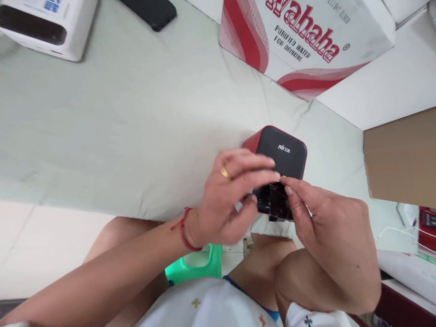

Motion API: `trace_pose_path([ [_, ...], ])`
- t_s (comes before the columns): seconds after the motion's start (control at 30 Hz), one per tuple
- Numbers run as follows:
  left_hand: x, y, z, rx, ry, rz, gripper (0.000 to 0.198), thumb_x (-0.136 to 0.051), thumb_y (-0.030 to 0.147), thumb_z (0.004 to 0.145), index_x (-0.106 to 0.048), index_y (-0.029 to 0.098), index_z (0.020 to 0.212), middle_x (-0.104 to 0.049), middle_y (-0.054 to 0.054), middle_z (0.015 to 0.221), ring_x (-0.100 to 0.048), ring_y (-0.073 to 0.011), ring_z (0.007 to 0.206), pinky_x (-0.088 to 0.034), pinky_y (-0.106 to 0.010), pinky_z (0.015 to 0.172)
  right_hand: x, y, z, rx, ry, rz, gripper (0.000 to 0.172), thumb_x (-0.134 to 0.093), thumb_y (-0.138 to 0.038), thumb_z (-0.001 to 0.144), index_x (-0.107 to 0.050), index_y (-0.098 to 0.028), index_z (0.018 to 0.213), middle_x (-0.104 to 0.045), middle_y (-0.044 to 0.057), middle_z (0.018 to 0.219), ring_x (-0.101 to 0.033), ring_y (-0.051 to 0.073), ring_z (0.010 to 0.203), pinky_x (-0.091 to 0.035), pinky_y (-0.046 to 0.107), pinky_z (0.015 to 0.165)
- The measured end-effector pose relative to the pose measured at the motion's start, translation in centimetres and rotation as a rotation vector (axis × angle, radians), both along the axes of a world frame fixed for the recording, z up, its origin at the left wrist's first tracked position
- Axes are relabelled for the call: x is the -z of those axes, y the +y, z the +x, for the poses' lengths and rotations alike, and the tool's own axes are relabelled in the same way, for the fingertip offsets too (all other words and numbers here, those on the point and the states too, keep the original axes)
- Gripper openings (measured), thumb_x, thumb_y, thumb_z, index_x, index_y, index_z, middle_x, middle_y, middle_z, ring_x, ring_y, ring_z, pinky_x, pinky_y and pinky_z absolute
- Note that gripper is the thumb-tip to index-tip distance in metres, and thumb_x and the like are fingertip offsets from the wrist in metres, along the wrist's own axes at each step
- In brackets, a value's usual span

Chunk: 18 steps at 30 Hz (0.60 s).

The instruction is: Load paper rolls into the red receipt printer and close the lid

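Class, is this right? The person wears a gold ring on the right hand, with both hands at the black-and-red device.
Not quite: the head view shows the gold ring on the left hand, not the right hand. Both hands are indeed at the black-and-red device.

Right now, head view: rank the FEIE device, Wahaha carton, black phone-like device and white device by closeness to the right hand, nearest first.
From the right hand:
1. FEIE device: at the fingertips.
2. Wahaha carton: beyond it, top right.
3. Black phone-like device: top edge, left of the carton.
4. White device: top-left corner, farthest.
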<state>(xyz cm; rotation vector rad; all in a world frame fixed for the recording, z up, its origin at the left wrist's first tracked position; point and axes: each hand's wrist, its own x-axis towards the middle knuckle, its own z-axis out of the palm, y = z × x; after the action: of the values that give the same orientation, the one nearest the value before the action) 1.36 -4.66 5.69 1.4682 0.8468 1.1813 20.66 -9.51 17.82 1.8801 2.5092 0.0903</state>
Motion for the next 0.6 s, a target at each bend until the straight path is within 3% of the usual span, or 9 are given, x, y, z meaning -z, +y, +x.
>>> trace_pose_path([
  [0.07, 0.6, 1.1, -0.1, -0.029, -0.051, -0.085, 0.050, -0.083, 0.021, 0.085, -0.087, 0.035, 0.133, -0.076, -0.007, 0.162, -0.060, -0.0398, 0.160, -0.044, -0.061, 0.140, -0.2, 0.0, 0.4, -0.010, 0.023, -0.027, 0.036, -0.052, -0.018, 0.120, -0.088, -0.017, 0.122, -0.095, 0.007, 0.102, -0.088, 0.024, 0.069, -0.058, 0.035, 0.053],
  [0.2, 2.1, 2.7, 0.2, 0.107, -0.317, -0.393, 0.077, -0.093, 0.029, 0.081, -0.072, 0.041, 0.155, -0.060, -0.002, 0.182, -0.042, -0.0377, 0.180, -0.034, -0.059, 0.149, -0.6, -0.5, 0.6, -0.040, 0.123, -0.117, 0.035, -0.051, -0.018, 0.121, -0.085, -0.014, 0.130, -0.095, 0.008, 0.117, -0.093, 0.028, 0.093, -0.073, 0.040, 0.071],
  [0.27, 2.6, 3.0, 0.3, 0.124, -0.348, -0.398, 0.090, -0.101, 0.031, 0.076, -0.067, 0.043, 0.159, -0.054, -0.002, 0.187, -0.036, -0.0383, 0.184, -0.033, -0.059, 0.150, -0.8, -1.0, 0.6, -0.056, 0.189, -0.198, 0.036, -0.051, -0.018, 0.122, -0.083, -0.015, 0.140, -0.093, 0.007, 0.132, -0.092, 0.027, 0.113, -0.077, 0.042, 0.092],
  [0.37, 2.8, 3.2, 0.4, 0.142, -0.344, -0.351, 0.098, -0.107, 0.035, 0.072, -0.065, 0.044, 0.160, -0.049, -0.004, 0.191, -0.030, -0.0381, 0.187, -0.036, -0.059, 0.150, -0.8, -1.6, 0.6, -0.118, 0.243, -0.297, 0.039, -0.050, -0.015, 0.122, -0.080, -0.017, 0.148, -0.086, 0.005, 0.152, -0.083, 0.026, 0.139, -0.073, 0.046, 0.115],
  [0.5, 3.2, 3.4, 0.5, 0.187, -0.375, -0.342, 0.101, -0.108, 0.035, 0.073, -0.062, 0.047, 0.162, -0.044, -0.002, 0.194, -0.026, -0.0353, 0.189, -0.042, -0.056, 0.147, -1.0, -1.9, 1.1, -0.151, 0.265, -0.343, 0.040, -0.051, -0.012, 0.120, -0.079, -0.018, 0.149, -0.086, 0.005, 0.152, -0.079, 0.028, 0.144, -0.072, 0.046, 0.115],
  [0.6, 3.9, 3.6, 0.2, 0.222, -0.336, -0.278, 0.109, -0.107, 0.032, 0.074, -0.057, 0.049, 0.169, -0.035, -0.001, 0.199, -0.019, -0.0352, 0.191, -0.034, -0.060, 0.151, -1.4, -1.9, 1.6, -0.164, 0.284, -0.381, 0.041, -0.049, -0.012, 0.120, -0.078, -0.018, 0.148, -0.090, 0.006, 0.141, -0.086, 0.027, 0.125, -0.077, 0.045, 0.099],
])
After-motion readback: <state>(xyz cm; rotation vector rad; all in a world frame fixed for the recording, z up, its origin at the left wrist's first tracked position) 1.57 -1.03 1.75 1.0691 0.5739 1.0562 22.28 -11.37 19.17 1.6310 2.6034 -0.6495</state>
